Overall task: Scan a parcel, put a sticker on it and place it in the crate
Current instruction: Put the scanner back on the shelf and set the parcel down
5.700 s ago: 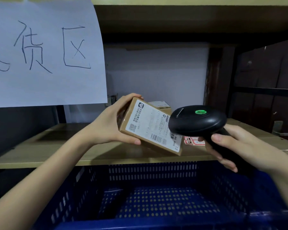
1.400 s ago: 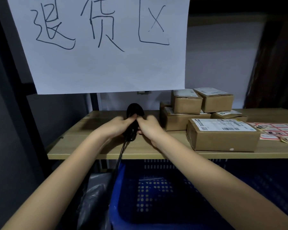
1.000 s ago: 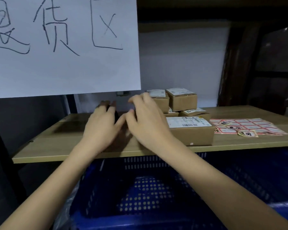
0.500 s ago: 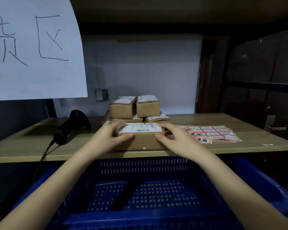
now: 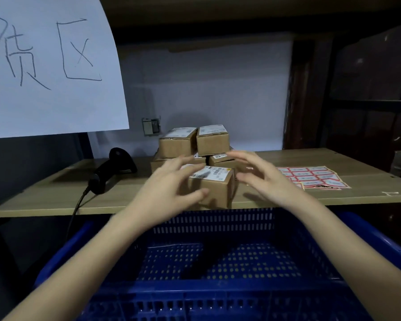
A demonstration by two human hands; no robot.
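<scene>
A brown cardboard parcel (image 5: 215, 193) with a white shipping label on top sits at the front edge of the wooden shelf (image 5: 44, 195), its short end towards me. My left hand (image 5: 164, 191) grips it, fingers over the top and thumb on the front face. My right hand (image 5: 262, 179) hovers just right of the parcel, fingers spread, holding nothing. A sheet of red-bordered stickers (image 5: 310, 178) lies on the shelf to the right. The black scanner (image 5: 116, 167) lies on the shelf to the left, its cable hanging down. The blue perforated crate (image 5: 213, 223) stands below the shelf edge; I see nothing in it.
Several more labelled parcels (image 5: 212, 141) are stacked behind the held one. A white paper sign (image 5: 51, 66) with handwritten characters hangs at the upper left. A dark shelf upright and dark panels stand at the right.
The scanner has been laid on the shelf at the left. The parcel has turned from broadside to end-on under my left hand, and my right hand has come off it.
</scene>
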